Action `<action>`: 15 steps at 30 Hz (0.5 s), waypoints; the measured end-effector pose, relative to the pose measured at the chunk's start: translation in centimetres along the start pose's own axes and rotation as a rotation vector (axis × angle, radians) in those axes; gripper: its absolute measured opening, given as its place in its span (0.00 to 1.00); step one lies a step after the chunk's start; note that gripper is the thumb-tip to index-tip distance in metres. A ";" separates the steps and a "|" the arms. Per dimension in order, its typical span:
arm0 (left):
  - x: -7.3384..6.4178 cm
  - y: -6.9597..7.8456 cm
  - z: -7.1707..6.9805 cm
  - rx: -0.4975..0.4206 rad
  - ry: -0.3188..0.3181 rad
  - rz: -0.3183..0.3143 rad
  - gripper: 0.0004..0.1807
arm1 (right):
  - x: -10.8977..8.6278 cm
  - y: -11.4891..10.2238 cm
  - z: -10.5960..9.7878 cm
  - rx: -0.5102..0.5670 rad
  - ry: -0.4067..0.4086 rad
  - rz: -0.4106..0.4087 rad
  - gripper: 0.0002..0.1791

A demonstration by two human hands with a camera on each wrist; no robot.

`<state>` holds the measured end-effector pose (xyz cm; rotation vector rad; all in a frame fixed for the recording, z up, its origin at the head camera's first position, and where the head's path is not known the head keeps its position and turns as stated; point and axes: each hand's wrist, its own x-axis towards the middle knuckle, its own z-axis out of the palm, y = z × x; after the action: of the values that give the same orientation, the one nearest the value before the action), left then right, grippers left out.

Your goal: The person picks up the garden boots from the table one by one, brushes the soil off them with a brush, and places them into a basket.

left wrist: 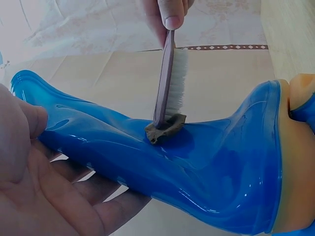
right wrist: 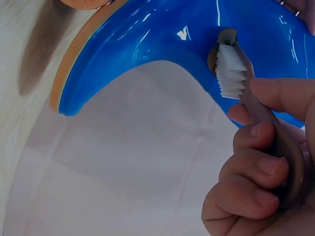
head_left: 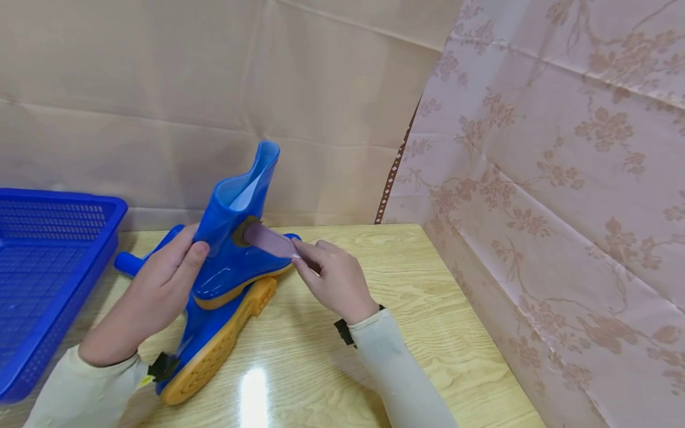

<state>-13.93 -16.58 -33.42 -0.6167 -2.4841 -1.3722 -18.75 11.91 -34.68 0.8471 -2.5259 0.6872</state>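
Note:
A glossy blue rain boot (head_left: 222, 276) with an orange sole leans tilted, its open top upward. My left hand (head_left: 160, 285) grips its shaft, thumb on one side and fingers beneath, as the left wrist view shows. A brown, mud-like patch (left wrist: 165, 132) sticks to the boot where shaft meets foot. My right hand (head_left: 334, 276) holds a brush with a mauve back (head_left: 270, 241) by its handle. White bristles (right wrist: 230, 73) face the boot, and the brush's tip is right at the brown patch. Under this boot lies a second blue boot (head_left: 206, 359) on its side, orange sole showing.
A blue plastic basket (head_left: 59, 194) stands at the left of the wood-grain table (head_left: 342, 368). Behind the left hand a blue rounded piece (head_left: 128, 263) sticks out. A beige cloth (head_left: 160, 77) hangs at the back and a pink floral cloth (head_left: 562, 178) at the right.

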 end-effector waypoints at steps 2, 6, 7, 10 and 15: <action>0.0 0.0 0.0 0.000 0.003 0.003 0.25 | 0.0 0.0 0.0 -0.004 0.004 -0.004 0.19; 0.0 -0.1 0.0 0.001 0.001 0.002 0.25 | 0.0 -0.1 0.0 -0.013 0.016 -0.012 0.18; 0.0 -0.1 0.0 0.001 0.000 0.002 0.25 | 0.0 -0.1 0.0 -0.015 0.017 -0.012 0.18; 0.0 -0.1 0.0 0.002 -0.001 0.003 0.25 | 0.0 -0.1 0.0 -0.021 0.012 -0.006 0.18; -0.1 -0.1 0.0 -0.001 -0.007 0.002 0.26 | 0.0 -0.1 0.0 -0.024 -0.006 0.020 0.18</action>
<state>-13.92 -16.66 -33.49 -0.6244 -2.4874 -1.3733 -18.68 11.83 -34.59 0.8182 -2.5461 0.6608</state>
